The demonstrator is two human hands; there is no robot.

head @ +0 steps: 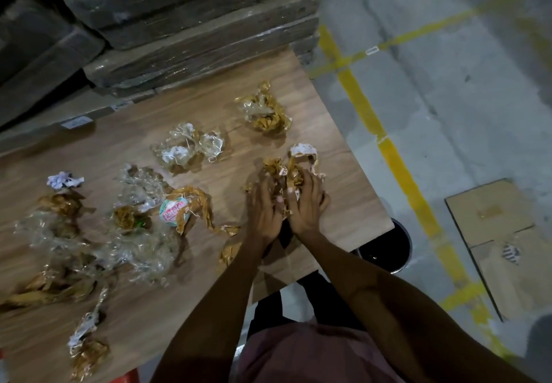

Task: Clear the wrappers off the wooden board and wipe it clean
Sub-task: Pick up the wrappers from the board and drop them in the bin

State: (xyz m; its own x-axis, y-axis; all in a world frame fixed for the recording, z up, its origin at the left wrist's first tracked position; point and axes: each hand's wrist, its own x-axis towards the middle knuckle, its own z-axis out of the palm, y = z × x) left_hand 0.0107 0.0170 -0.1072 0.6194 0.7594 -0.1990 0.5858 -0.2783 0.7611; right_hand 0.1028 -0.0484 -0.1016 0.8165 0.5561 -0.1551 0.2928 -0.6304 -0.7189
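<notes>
1. Both hands work one clump: left hand [263, 209] and right hand [304, 206] sit side by side on the crumpled brown-and-white paper wrapper wad [291, 167], near the right end of the wood-grain board [352, 203].
2. Fingers: curled down over the wad from the near side, both sets closing on it. Looks like a two-hand gather, not a pinch. Thumbs are hidden, so I can't tell how firm the hold is.
3. Key relation: the wad lies straight ahead of the fingertips, extending away from the person, its white torn end farthest out. Neither hand is clearly nearer.
4. Black round bin [391, 248] sits on the floor just past the board's near-right corner, on the right hand's side. My read: the next move is to lift the wad and swing it right and back toward the body.
5. Still on the board: a gold-and-clear crumpled wrapper [264, 110] beyond the hands, a clear plastic wrapper bundle [188, 146] to their left, and a brown wrapper with a pink-and-white label [182, 209] beside the left wrist, plus more at the left end.
6. Task is early; no wiping cloth in view.
</notes>
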